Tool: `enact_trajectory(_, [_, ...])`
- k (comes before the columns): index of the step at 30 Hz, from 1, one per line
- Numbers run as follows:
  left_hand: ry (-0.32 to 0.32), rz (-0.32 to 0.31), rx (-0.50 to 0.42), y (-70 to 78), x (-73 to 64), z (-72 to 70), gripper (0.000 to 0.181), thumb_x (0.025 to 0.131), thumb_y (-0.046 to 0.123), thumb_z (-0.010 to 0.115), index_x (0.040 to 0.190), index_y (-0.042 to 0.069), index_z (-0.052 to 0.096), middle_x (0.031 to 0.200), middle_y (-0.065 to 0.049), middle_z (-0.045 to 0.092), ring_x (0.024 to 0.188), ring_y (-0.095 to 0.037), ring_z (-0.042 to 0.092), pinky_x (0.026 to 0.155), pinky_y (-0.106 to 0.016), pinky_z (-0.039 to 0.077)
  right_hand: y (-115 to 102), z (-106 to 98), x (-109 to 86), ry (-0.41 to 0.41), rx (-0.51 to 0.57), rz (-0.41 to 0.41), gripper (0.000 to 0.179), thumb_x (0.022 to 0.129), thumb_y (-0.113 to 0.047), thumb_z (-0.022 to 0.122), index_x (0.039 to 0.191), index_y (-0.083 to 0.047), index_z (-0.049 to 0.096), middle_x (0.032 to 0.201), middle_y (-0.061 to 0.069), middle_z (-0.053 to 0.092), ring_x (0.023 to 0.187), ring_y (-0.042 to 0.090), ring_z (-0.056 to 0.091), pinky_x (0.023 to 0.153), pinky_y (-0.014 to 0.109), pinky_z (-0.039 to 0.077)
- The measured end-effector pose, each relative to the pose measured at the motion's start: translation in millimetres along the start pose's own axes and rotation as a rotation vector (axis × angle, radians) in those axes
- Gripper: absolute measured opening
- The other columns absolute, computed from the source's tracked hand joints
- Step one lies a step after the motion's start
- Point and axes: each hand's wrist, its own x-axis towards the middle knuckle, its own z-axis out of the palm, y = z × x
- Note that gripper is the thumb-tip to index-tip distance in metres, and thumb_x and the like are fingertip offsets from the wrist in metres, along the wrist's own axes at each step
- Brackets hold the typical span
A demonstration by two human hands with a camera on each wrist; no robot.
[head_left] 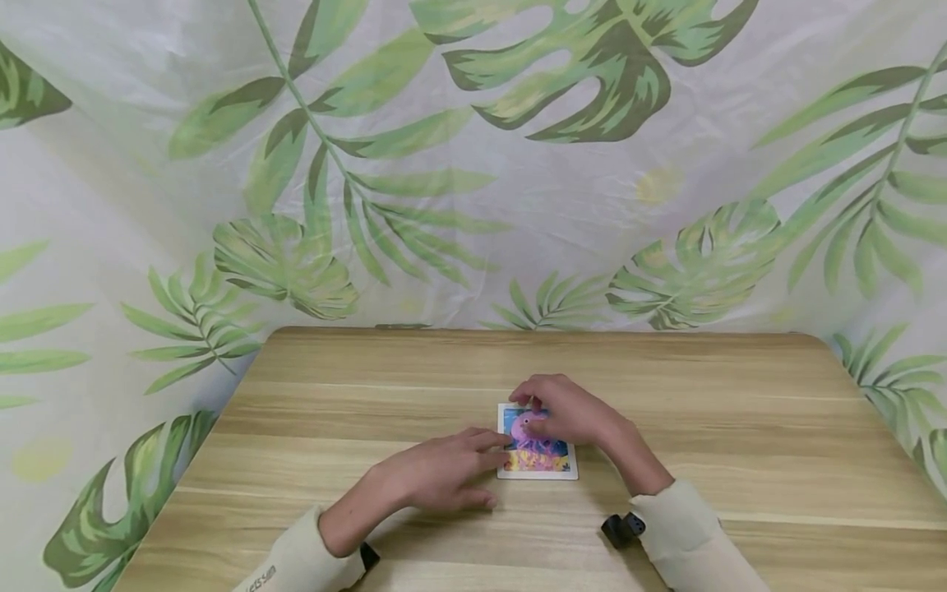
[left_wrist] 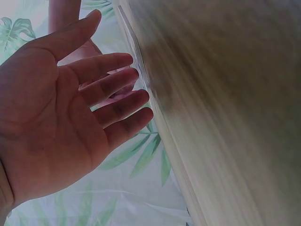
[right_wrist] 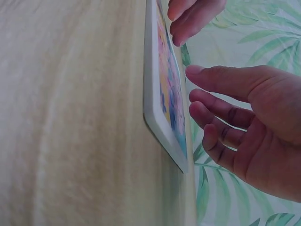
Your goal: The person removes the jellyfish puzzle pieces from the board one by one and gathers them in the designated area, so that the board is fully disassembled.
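Observation:
A small square picture board with a white border lies flat on the wooden table. Its picture shows a pink tentacled sea creature over a yellow and blue seabed. At its left side my left hand reaches in, fingers stretched out and tips overlapping the border in the head view. My right hand hovers over the upper right part, hiding that corner. In the right wrist view, my right hand's loosely bent fingers hold nothing, and the board's thick white edge shows. Nothing lies in my left palm.
The wood-grain table has rounded far corners. Behind it hangs a pale cloth printed with green leaves. A small black device sits at my right cuff, with another black piece at the left cuff.

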Motion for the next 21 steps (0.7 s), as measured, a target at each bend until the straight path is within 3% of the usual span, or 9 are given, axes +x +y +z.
enact_trajectory(10, [-0.032,-0.019,-0.015,-0.1,-1.0,1.5,0.060,0.105,0.042,0.070,0.156,0.012,0.058,0.172,-0.003,0.041,0.159,-0.022,0.041,0.126,-0.039,0.043,1.8,6.9,4.5,0.005,-0.040,-0.032,0.037,0.096,-0.011,0.080,0.131,-0.004,0.072,0.115,0.006,0.073,0.101,0.018,0.065,0.091,0.033,0.056])
enact_trajectory(21, [-0.053,-0.027,-0.035,0.6,-2.1,1.1,0.066,0.104,0.045,0.070,0.159,0.013,0.054,0.174,-0.002,0.037,0.160,-0.022,0.040,0.126,-0.040,0.042,-0.2,7.7,5.0,-0.006,-0.009,-0.019,0.036,0.095,-0.008,0.080,0.131,-0.004,0.073,0.115,0.005,0.074,0.100,0.016,0.065,0.088,0.028,0.056])
